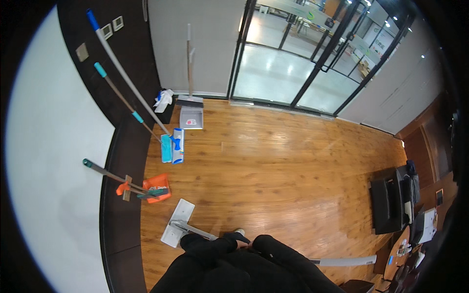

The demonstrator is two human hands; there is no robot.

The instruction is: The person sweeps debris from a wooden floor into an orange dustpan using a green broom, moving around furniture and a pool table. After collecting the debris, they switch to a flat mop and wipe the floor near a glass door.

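Close together at my waist are my left hand and my right hand, both small in view and partly covered by black sleeves. Whether they grip anything is hidden. Left of my body, a flat mop head in pale grey lies on the wood floor. Its grey pole runs toward my right sleeve and disappears behind it. Out past my left sleeve sticks a light grey bar; I cannot tell whether it belongs to the same mop.
Along the dark left wall stand a turquoise flat mop, a blue-and-grey flat mop and an orange dustpan with a brush. A grey dustpan and black bin are farther off, near glass doors. A black armchair stands right.
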